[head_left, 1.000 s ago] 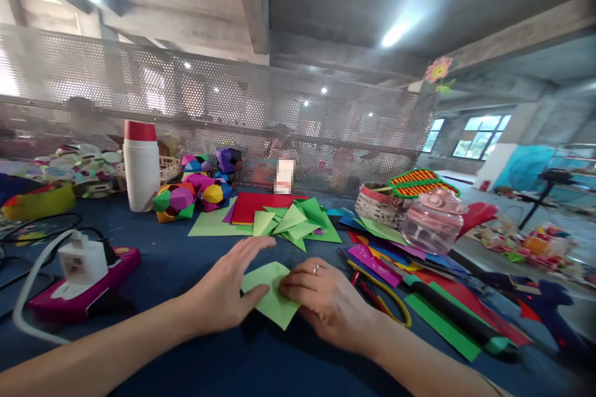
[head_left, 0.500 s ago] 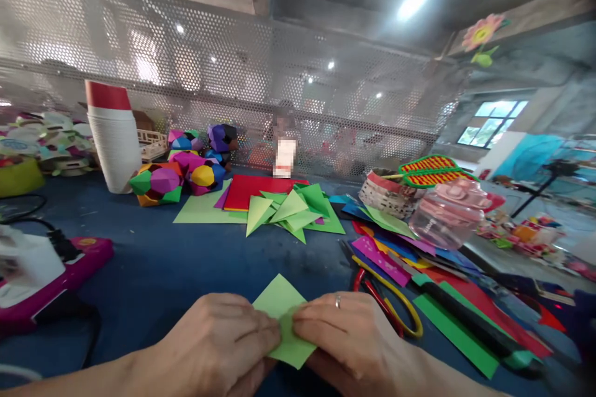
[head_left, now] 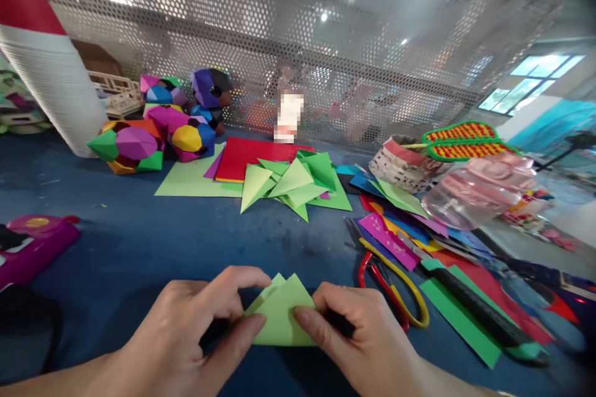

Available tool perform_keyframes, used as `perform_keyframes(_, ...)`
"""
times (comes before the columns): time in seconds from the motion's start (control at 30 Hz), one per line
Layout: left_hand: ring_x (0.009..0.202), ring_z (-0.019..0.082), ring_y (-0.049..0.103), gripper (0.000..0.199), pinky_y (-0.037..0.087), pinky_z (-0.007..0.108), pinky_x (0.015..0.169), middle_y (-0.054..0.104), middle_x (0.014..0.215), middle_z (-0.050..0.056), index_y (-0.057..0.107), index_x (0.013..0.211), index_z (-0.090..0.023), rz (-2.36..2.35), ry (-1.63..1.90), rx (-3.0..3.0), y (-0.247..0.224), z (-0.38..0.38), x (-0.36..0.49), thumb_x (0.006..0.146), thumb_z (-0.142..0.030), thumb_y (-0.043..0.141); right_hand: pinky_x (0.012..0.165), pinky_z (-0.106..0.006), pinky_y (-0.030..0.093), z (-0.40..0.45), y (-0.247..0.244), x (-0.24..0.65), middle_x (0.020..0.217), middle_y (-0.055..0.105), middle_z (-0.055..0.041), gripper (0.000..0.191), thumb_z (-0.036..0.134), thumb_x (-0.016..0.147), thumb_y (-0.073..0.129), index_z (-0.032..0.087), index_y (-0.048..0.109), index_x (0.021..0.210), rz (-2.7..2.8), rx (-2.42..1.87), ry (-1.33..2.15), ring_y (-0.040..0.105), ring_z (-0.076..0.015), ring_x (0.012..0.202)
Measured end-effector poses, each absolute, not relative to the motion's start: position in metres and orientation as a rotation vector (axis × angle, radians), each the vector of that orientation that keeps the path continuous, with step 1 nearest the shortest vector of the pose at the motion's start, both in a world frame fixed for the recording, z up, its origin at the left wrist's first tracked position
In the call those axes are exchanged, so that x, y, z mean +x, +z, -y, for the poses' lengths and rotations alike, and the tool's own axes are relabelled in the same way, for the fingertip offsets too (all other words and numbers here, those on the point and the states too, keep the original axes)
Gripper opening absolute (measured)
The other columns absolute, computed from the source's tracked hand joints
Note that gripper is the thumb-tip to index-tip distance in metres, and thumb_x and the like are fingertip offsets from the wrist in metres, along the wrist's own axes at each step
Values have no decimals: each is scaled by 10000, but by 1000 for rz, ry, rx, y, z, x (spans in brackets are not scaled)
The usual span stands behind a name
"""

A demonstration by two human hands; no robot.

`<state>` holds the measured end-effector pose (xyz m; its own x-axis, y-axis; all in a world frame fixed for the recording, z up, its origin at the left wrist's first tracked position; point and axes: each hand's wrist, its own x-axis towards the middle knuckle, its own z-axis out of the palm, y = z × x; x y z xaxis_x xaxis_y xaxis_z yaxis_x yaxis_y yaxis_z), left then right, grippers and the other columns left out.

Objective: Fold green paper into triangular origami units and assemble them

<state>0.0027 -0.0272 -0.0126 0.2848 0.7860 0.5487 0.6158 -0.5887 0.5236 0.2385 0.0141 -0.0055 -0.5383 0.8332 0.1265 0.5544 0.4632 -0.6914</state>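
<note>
A light green paper lies low in the middle of the view, folded over with two points side by side at its top and a straight lower edge. My left hand holds its left side, thumb on the front and index finger curved above the upper left edge. On the right side my right hand grips it, thumb pressed on the front and fingers bent behind the edge. Beyond the hands, folded green paper pieces lie in a pile beside a red sheet.
Scissors with red and yellow handles, a black-and-green cutter and paper scraps lie right. A pink bottle stands behind. Colourful paper balls, stacked cups and a magenta power strip are left.
The green paper has gone from an open diamond to a folded shape with its lower corner up. Both thumbs now show on its front. The view has tilted down and closer.
</note>
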Motion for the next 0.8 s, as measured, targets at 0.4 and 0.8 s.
perform_keyframes(0.4, 529, 136, 641, 254, 561, 239, 593, 659, 628, -14, 716, 894, -227, -1325, 1173, 2656, -15, 20, 5, 987, -183, 484, 429, -224, 256, -16, -11, 235, 493, 523, 70, 309, 470, 962, 555, 237, 618, 769, 2321, -1294, 643, 440, -90, 431)
perform_keyframes(0.8, 545, 141, 596, 275, 523, 250, 575, 594, 593, -11, 693, 800, -227, -1343, 1087, 2679, -15, 18, 7, 983, -198, 491, 425, -226, 244, -16, -9, 232, 476, 522, 82, 259, 329, 907, 596, 231, 496, 690, 2400, -1304, 415, 469, -78, 391)
